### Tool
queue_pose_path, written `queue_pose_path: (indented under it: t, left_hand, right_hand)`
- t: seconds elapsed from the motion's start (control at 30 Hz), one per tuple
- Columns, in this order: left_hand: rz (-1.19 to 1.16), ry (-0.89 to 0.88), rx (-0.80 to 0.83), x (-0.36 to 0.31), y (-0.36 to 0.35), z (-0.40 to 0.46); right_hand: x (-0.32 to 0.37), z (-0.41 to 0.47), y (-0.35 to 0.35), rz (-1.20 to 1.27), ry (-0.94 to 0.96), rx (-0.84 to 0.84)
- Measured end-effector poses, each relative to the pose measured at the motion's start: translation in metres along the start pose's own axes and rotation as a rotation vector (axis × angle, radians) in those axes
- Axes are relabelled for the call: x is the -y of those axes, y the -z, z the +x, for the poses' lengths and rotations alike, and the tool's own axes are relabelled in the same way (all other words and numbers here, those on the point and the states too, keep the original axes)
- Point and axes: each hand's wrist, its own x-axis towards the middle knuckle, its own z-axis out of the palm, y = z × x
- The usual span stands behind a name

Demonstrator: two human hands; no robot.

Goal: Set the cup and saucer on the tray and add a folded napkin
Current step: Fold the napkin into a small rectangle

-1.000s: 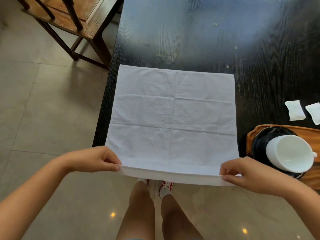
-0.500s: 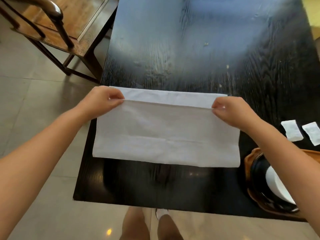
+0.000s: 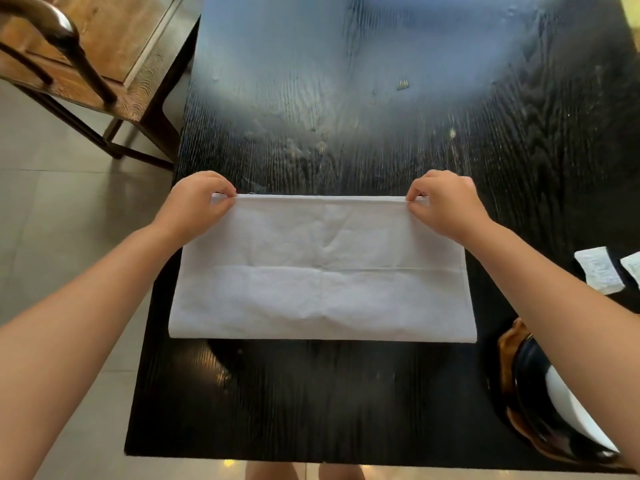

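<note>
Pinching the napkin's (image 3: 320, 268) far corners, left hand (image 3: 194, 202) and right hand (image 3: 445, 202) fingers clamped, to align the fold's edges squarely on the counter (image 3: 346, 98).

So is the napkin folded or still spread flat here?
Folded in half. The napkin lies doubled on the table, its edges pinched together at the far corners by the left hand and right hand.

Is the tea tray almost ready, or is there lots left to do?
Partly ready. The white cup already sits on its dark saucer on the wooden tray. Both the left hand and right hand pinch the far corners of the napkin, folded in half on the table. Left: probably more folds, then onto the tray.
</note>
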Motion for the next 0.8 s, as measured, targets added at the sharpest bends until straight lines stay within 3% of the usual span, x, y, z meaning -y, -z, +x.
queue_pose_path:
  t: [0.37,0.53,0.67,0.8]
  left_hand:
    - [0.018,0.067,-0.069,0.004,-0.015,0.005]
    - [0.091,0.048,-0.197,-0.032,-0.039,-0.006]
    - [0.176,-0.139,-0.027,-0.089,-0.087,-0.024]
    - [0.282,-0.143,0.099,-0.074,-0.1,-0.03]
  right_hand:
    - [0.001,0.003,-0.009,0.009,-0.065,-0.126]
    - [0.036,-0.016,-0.032,-0.004,-0.015,-0.295]
    - [0.094,-0.039,-0.075,0.009,0.079,-0.134]
    - [0.091,-0.041,-0.09,-0.081,0.071,-0.044]
